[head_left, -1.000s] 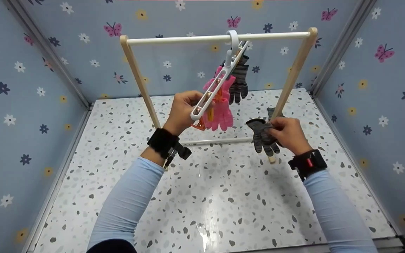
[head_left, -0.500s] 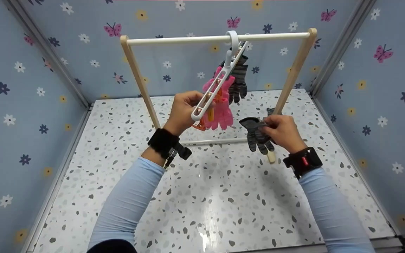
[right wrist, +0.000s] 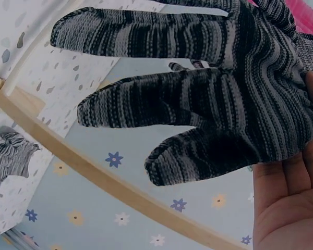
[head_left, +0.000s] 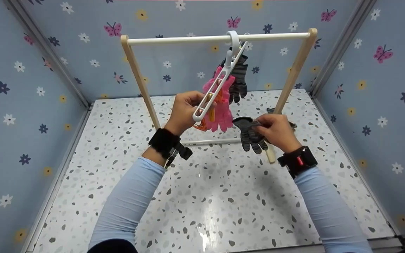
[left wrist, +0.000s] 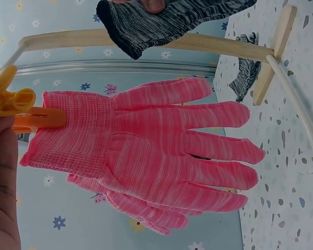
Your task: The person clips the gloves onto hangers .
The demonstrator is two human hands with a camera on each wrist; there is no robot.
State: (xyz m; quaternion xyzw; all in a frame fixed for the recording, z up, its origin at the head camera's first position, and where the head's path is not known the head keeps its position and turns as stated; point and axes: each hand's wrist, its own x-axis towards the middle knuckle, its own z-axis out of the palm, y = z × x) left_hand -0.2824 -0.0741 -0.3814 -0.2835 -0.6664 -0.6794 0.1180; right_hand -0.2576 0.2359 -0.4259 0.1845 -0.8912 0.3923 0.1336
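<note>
My left hand [head_left: 187,109] is at the near end of a white clip hanger [head_left: 227,65], its fingers pinching a yellow clothespin [left wrist: 15,101]. Beside it, an orange clothespin [left wrist: 44,118] clamps the cuff of a pink glove [left wrist: 151,140], and a second pink glove shows behind. Farther along the hanger hangs a dark striped glove [head_left: 238,75]. My right hand [head_left: 277,130] pinches a grey-and-black striped knit glove [right wrist: 198,99] near its cuff, fingers dangling down, to the right of the pink gloves. Part of that glove is hidden by my right hand.
The hanger hooks over the white top bar [head_left: 178,40] of a rack with wooden side posts [head_left: 295,66]. Another striped glove [right wrist: 10,156] lies on the speckled floor [head_left: 202,196] behind the right post. Patterned walls [head_left: 30,105] enclose the space on three sides.
My right hand has moved left with the striped glove, bringing it closer to the pink gloves and the hanger's near end. My left hand has barely moved.
</note>
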